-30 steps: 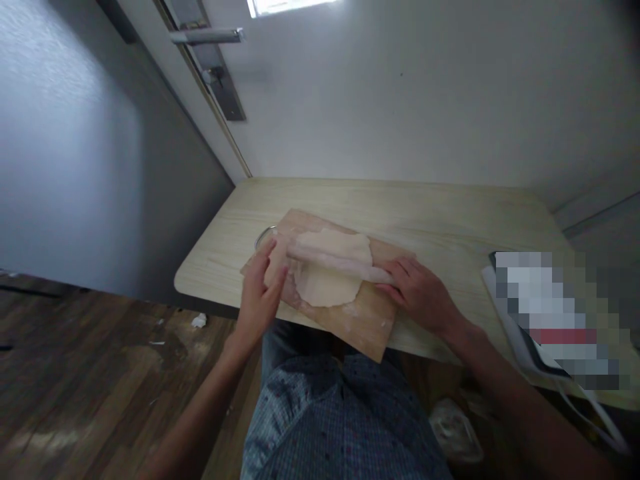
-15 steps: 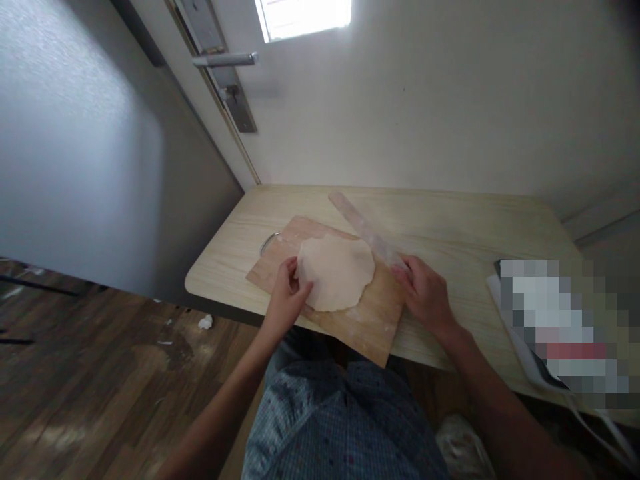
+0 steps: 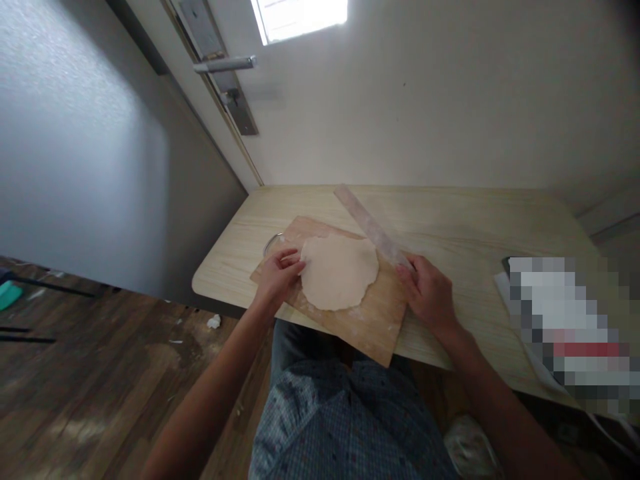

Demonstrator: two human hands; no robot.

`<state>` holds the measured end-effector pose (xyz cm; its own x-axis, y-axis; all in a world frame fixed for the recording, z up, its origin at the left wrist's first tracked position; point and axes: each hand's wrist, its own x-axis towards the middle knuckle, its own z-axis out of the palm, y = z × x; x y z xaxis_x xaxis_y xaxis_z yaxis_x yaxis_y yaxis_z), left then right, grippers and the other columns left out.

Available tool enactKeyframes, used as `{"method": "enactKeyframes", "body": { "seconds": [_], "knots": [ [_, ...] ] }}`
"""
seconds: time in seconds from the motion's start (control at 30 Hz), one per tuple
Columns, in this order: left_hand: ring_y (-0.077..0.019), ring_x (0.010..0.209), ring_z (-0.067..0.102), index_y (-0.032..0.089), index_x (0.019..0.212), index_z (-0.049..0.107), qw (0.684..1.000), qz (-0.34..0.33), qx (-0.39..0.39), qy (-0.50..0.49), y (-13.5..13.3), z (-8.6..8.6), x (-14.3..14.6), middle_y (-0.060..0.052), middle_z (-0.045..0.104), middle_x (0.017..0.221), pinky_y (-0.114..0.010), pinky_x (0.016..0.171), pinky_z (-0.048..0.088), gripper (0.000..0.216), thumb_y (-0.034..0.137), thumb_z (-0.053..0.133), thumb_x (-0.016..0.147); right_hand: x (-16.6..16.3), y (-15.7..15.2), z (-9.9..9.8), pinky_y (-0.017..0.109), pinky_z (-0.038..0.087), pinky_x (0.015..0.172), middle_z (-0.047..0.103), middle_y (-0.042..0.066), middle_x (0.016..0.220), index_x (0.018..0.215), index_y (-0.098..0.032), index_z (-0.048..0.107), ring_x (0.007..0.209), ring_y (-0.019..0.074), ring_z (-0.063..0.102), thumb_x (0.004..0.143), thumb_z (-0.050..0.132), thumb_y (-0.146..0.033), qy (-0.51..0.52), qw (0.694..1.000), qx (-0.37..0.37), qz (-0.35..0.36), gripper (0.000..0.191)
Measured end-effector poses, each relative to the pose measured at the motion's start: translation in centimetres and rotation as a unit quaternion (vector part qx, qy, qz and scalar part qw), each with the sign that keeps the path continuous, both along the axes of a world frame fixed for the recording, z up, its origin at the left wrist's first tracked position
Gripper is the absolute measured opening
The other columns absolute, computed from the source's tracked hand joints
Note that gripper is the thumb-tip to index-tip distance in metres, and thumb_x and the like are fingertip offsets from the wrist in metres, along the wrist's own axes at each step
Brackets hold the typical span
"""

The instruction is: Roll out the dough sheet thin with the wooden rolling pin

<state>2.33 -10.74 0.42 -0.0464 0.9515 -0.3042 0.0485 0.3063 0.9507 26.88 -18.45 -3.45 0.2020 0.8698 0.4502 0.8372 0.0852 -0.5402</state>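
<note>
A thin, roughly round dough sheet (image 3: pixel 340 273) with an uneven edge lies flat on a wooden board (image 3: pixel 370 333) dusted with flour. My left hand (image 3: pixel 278 275) is at the sheet's left edge, thumb and fingers closed together on the rim. In my right hand (image 3: pixel 429 293) is one end of a rolling pin (image 3: pixel 373 230), a long floury stick. The pin slants up and left past the dough's upper right side, its far end beyond the board.
The board rests askew on a pale wooden table (image 3: pixel 465 233), its near corner jutting past the front edge. A metal ring handle (image 3: pixel 271 243) shows at the board's left. A blurred-out item (image 3: pixel 565 320) lies at the table's right. Behind stands a door with a lever handle (image 3: pixel 225 64).
My left hand has shifted slightly left and its thumb has drawn back from the dough's surface to the rim. My right hand still holds the rolling pin. The view has moved slightly.
</note>
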Motion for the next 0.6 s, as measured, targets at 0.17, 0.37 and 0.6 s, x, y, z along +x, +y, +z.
{"method": "enactKeyframes", "body": {
  "seconds": [0.17, 0.37, 0.6],
  "knots": [
    [-0.008, 0.046, 0.048, 0.015, 0.102, 0.05, 0.986, -0.096, 0.006, 0.136, 1.3, 0.5, -0.1, 0.005, 0.052, 0.057, -0.019, 0.044, 0.038, 0.039, 0.018, 0.064, 0.066, 0.1, 0.0, -0.2, 0.031, 0.04, 0.06, 0.06, 0.006, 0.073, 0.088, -0.018, 0.057, 0.066, 0.0192, 0.055, 0.088, 0.034, -0.044, 0.016, 1.0, 0.0, 0.001, 0.035],
    [-0.0095, 0.049, 0.049, 0.015, 0.123, 0.041, 0.977, -0.147, 0.043, 0.146, 1.8, 0.3, -0.2, 0.004, 0.054, 0.061, -0.02, 0.047, 0.036, 0.065, 0.022, 0.064, 0.063, 0.2, 0.0, -0.3, 0.031, 0.04, 0.06, 0.059, 0.005, 0.071, 0.084, -0.019, 0.056, 0.065, 0.0188, 0.054, 0.088, 0.033, -0.044, 0.028, 1.0, 0.007, 0.002, 0.034],
    [-0.0111, 0.051, 0.049, 0.015, 0.117, 0.047, 0.986, -0.096, 0.061, 0.12, 1.9, -0.2, 0.6, 0.004, 0.053, 0.062, -0.022, 0.047, 0.037, 0.063, 0.018, 0.06, 0.056, 0.1, 0.0, 0.0, 0.031, 0.041, 0.062, 0.059, 0.006, 0.073, 0.086, -0.017, 0.055, 0.068, 0.0193, 0.055, 0.089, 0.033, -0.044, 0.025, 1.0, 0.007, 0.017, 0.035]
  ]
}}
